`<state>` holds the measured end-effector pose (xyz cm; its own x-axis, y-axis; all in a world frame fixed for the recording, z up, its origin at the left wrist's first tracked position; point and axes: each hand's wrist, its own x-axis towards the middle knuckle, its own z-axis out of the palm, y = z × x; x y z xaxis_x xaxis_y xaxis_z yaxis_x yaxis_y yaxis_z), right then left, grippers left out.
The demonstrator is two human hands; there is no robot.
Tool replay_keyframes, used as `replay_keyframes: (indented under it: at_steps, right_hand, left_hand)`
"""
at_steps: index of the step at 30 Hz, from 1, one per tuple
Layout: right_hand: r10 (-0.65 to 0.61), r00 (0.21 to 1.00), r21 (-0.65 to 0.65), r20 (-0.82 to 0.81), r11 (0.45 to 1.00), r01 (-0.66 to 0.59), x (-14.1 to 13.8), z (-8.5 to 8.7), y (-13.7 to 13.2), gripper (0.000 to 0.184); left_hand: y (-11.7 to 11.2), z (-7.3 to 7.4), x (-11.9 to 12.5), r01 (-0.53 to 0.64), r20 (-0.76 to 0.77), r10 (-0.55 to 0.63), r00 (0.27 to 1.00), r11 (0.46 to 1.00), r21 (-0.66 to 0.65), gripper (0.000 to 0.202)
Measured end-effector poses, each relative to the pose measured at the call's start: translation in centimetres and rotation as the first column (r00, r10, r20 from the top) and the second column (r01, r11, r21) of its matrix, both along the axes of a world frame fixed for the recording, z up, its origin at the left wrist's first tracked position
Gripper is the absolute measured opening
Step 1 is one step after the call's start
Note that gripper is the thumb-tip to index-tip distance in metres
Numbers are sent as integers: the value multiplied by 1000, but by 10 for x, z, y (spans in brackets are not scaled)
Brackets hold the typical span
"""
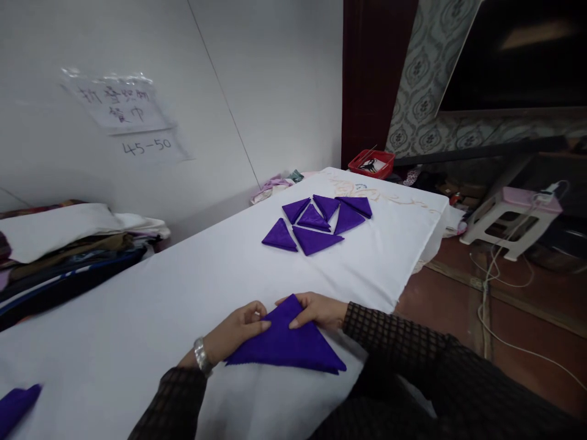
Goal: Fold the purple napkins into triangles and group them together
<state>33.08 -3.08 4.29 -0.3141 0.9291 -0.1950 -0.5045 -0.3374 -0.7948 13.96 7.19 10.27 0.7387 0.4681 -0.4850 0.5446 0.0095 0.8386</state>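
Note:
A purple cloth napkin [287, 345] folded into a triangle lies near the front of the white-covered table [183, 287]. My left hand [236, 333] pinches its upper left edge near the tip, fingers closed on the cloth. At the top corner, my right hand [316, 308] rests with its fingers pressed on the cloth. Farther back on the table lie several folded purple triangles [316, 223] in a loose cluster.
Another purple cloth [16, 406] shows at the front left corner. Stacked fabrics [68, 244] sit at the left by the wall. A red tray [371, 163] stands beyond the table's far end. A pink-topped stool [513, 217] and loose cables [490, 287] are on the floor at right.

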Motion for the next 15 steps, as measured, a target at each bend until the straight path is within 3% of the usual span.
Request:
replay_keyframes:
  at_steps: [3,5,7,8,10,12,14,15]
  right_hand:
    - [-136,990,16,-29,991,136,21,1,-3,49]
    - [-292,956,35,-9,956,293,43,4,-6,42]
    - [-493,869,47,27,869,492,71,9,-8,38]
    - [-602,797,52,48,799,600,88,11,-8,37]
    - [-814,579,87,47,581,810,124,14,-6,35]
    - [-961,276,123,-12,273,954,159,12,-3,31]
    - [-1000,-8,47,-20,-9,999,191,6,1,32]
    - [-994,-105,-16,17,-106,994,203,0,3,34]
  left_hand:
    - [12,-10,2,-156,16,155,988,986,66,53]
    - [14,-23,0,-300,41,297,954,949,100,56]
    - [12,-39,-1,-376,33,375,927,919,121,53]
    - [9,-48,-1,-386,31,385,922,913,134,52]
    - [2,-62,-1,-400,48,398,916,901,164,49]
    - [-5,-72,1,-439,92,429,899,877,197,47]
    - [-9,-78,2,-482,129,465,876,847,225,48]
    - [-10,-79,3,-495,140,475,869,836,236,48]
